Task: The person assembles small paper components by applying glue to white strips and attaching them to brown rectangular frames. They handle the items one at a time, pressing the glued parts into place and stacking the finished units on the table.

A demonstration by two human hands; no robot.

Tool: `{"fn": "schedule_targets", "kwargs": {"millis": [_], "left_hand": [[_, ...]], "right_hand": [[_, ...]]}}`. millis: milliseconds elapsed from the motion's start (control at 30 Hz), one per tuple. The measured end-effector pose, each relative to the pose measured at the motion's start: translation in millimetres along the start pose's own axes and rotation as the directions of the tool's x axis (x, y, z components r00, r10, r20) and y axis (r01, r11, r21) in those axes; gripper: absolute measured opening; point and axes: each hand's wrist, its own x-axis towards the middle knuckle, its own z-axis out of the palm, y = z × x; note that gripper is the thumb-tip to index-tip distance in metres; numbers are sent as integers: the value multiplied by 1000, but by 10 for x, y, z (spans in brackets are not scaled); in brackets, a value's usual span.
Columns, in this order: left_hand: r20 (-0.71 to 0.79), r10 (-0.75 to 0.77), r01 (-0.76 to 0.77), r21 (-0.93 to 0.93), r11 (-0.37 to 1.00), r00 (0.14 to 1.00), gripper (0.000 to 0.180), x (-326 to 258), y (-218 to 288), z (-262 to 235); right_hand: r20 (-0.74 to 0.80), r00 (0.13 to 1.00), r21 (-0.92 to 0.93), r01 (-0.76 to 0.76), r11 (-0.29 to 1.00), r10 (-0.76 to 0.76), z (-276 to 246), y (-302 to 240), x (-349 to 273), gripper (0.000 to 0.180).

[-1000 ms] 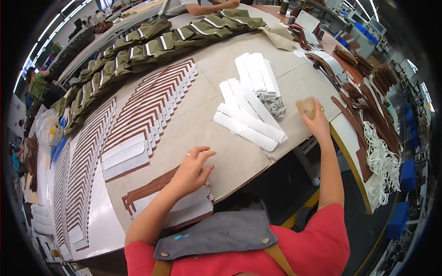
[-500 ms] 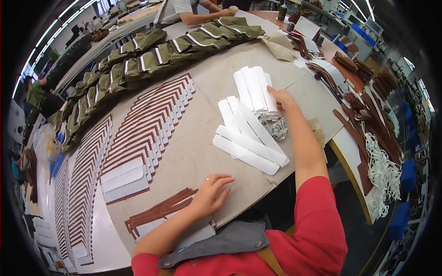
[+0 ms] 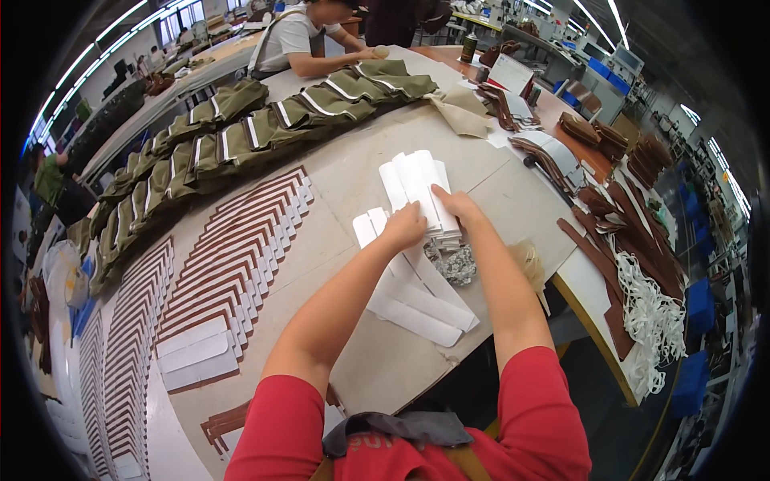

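Note:
A stack of white strips (image 3: 413,176), each with rounded ends, lies on the table in front of me. Both hands close on it from its two sides. My left hand (image 3: 405,225), fingers curled, is at the stack's left edge, its fingertips partly hidden. At the right edge, my right hand (image 3: 457,204) grips with the index finger along the strips. Nearer to me, looser white strips (image 3: 417,313) fan out beneath my left forearm. A grey speckled bundle (image 3: 455,266) sits under the stack's near end.
Overlapping rows of brown-edged white pieces (image 3: 233,272) cover the table's left side. Behind them lie olive fabric pieces with white stripes (image 3: 297,112). Brown strips (image 3: 618,280) and tangled white cord (image 3: 646,313) lie to the right. A person (image 3: 301,44) works across the table.
My left hand has come up from the near table edge to the stack's left side. My right hand stays at the stack's right edge. The whole view has shifted slightly.

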Motion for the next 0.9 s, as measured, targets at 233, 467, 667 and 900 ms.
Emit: {"fn": "schedule_targets", "kwargs": {"millis": [233,467,667,900], "left_hand": [[-13,152,-151,-222,963,988,53,-34,16,-13],[54,195,-154,-427,891,979,45,-37,197,-121],[-361,427,-482,-75,873,829,27,-234,521,-187],[89,512,-519,73,852,854,33,-890,677,284]], "right_hand": [[314,945,392,-44,919,-89,-125,-50,-65,56],[373,900,596,-46,802,-226,-298,99,65,49],[196,927,677,107,728,-319,-691,-209,-82,57],[-49,944,582,293,759,-327,-1980,163,17,66]]}}
